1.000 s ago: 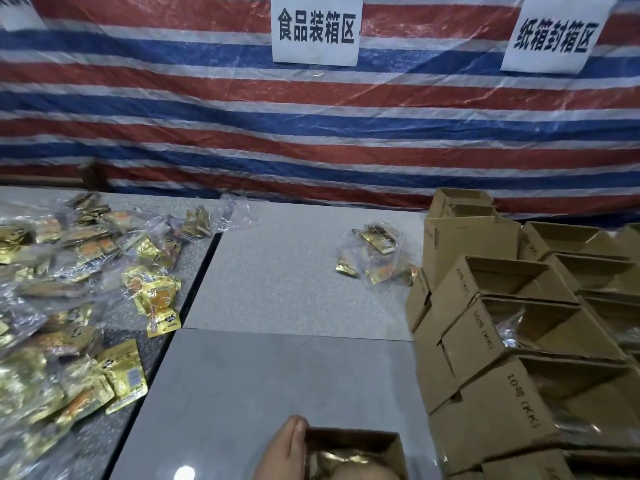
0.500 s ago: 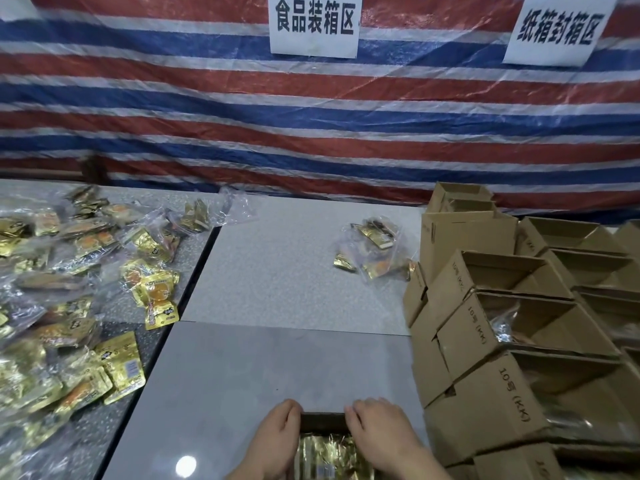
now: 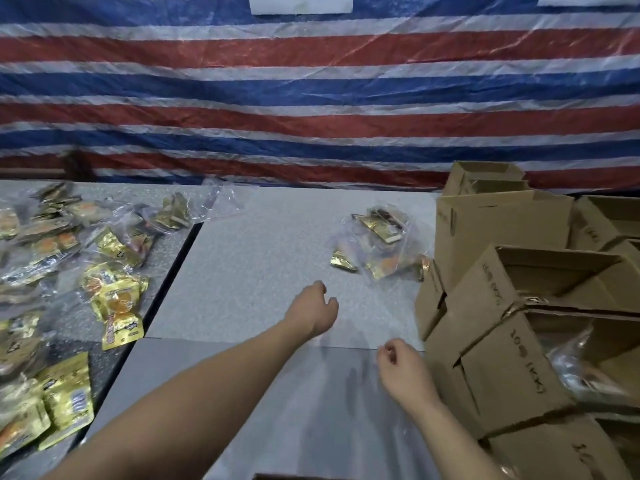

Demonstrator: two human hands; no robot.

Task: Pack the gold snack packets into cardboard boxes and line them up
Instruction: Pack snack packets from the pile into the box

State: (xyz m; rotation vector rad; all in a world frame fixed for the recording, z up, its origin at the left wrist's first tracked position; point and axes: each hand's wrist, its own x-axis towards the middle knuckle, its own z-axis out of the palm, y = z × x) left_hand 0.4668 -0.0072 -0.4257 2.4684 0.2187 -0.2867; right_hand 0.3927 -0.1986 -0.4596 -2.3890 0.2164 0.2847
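A clear bag of gold snack packets [image 3: 379, 242] lies on the grey table [image 3: 256, 258] at mid right. My left hand [image 3: 313, 311] stretches out over the table toward it, fingers loosely curled, holding nothing, a short way short of the bag. My right hand [image 3: 403, 367] hovers lower, near the cardboard boxes [image 3: 502, 327], fingers loosely curled and empty. Many more bagged gold packets [image 3: 69, 306] are heaped on the left table. The box I was handling shows only as a dark rim [image 3: 294, 477] at the bottom edge.
Open cardboard boxes are packed in rows along the right side, some with plastic-wrapped packets inside [image 3: 581, 368]. A red, white and blue striped tarp [image 3: 311, 98] hangs behind the tables. A dark gap [image 3: 173, 268] separates the left table from the grey one.
Both hands left the near box's rim. My left arm has stretched forward toward the bag of packets and my right hand moved up to the right. The view tilted down.
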